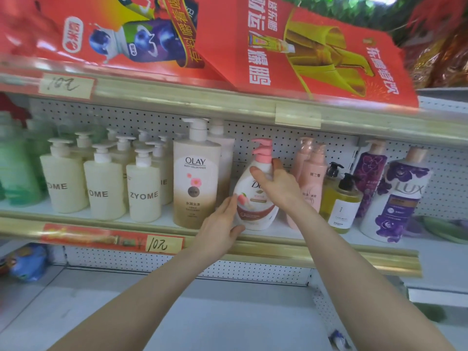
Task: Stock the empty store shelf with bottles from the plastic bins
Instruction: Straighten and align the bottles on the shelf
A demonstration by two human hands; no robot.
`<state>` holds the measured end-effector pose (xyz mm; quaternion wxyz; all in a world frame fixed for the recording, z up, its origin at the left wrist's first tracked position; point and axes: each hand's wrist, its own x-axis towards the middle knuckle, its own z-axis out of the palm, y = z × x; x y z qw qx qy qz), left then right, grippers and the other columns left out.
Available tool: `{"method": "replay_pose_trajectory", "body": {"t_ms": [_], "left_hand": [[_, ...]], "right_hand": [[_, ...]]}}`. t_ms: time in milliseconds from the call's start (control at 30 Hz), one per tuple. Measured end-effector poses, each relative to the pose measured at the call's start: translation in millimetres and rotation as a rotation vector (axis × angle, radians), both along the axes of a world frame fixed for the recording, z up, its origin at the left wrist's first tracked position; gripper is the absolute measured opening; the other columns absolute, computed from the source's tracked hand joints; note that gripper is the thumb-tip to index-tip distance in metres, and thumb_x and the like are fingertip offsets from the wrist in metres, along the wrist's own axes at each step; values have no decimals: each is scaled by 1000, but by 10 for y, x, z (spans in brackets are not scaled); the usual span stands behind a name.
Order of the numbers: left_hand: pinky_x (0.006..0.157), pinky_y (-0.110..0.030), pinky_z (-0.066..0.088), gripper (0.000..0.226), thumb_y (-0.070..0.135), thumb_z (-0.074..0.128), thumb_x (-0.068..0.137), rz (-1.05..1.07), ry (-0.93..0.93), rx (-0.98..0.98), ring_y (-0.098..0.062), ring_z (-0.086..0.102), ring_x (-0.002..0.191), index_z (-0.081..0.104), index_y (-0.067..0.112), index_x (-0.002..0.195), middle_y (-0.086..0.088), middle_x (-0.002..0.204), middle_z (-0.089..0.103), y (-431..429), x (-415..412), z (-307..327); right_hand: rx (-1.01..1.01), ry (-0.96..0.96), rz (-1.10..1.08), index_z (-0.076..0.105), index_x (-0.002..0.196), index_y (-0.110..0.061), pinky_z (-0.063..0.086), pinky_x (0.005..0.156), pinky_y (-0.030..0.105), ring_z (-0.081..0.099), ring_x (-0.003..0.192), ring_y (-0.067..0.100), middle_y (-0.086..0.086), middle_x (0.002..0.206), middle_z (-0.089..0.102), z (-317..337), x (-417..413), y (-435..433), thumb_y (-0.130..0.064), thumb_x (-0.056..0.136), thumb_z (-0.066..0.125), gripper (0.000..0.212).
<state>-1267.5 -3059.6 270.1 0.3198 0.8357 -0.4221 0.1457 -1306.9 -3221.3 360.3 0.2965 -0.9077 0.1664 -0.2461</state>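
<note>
A white Dove bottle [254, 206] with a pink pump stands on the middle shelf [273, 252], between the tall Olay bottle [196, 183] and two pink bottles [312, 178]. My right hand [276, 184] grips its neck and upper front, thumb on the left side. My left hand [221, 225] holds its lower left side, fingers against the label and thumb under the base near the shelf edge. The bottle leans slightly to the right.
Cream Zyome bottles [143, 192] and green bottles [15, 171] fill the shelf's left part. Yellow bottles with black pumps [340, 203] and purple Lux bottles [395, 198] stand at the right. Red cartons [304, 46] sit on the top shelf. The lower shelf [202, 312] is white.
</note>
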Motion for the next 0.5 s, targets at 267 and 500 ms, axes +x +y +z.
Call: {"method": "replay_pose_trajectory", "body": {"t_ms": [267, 500], "left_hand": [[102, -31, 37, 75, 27, 61, 91, -1, -54, -85, -21, 39, 134, 19, 13, 151, 3, 155, 24, 55, -14, 89], [100, -16, 24, 88, 35, 63, 89, -10, 167, -191, -18, 32, 138, 8, 12, 154, -5, 156, 24, -315, 143, 289]], "right_hand": [[132, -204, 1, 38, 146, -30, 31, 102, 27, 43, 133, 23, 0, 148, 44, 429, -98, -235, -33, 103, 35, 43], [50, -1, -19, 39, 146, -19, 31, 112, 37, 44, 134, 27, 4, 150, 43, 663, 408, -439, -30, 103, 39, 44]]}}
